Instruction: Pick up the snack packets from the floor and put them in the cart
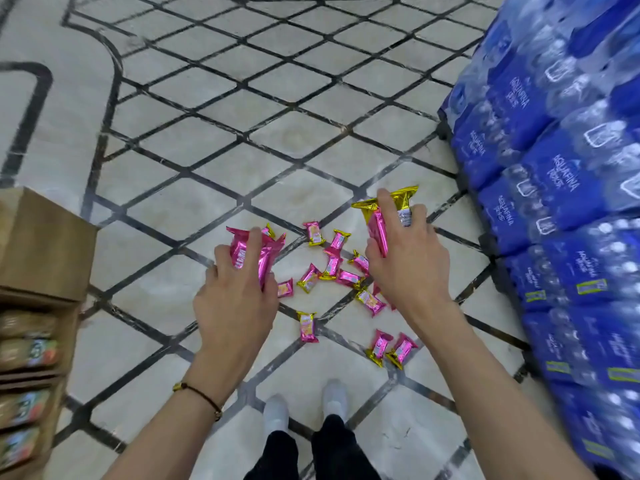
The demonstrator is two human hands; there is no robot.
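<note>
Several small pink-and-gold snack packets (307, 326) lie scattered on the tiled floor in front of my feet. My left hand (235, 299) grips a bunch of pink packets (254, 251) above the floor. My right hand (405, 261) grips another bunch of pink and gold packets (388, 209), raised a little higher. More loose packets (393, 348) lie below my right wrist. No cart is in view.
Stacked blue shrink-wrapped packs of water bottles (561, 202) rise along the right. A brown cardboard display with packaged goods (38, 265) stands at the left edge. My white shoes (304, 407) are at the bottom centre. The patterned floor (242, 98) stretches ahead.
</note>
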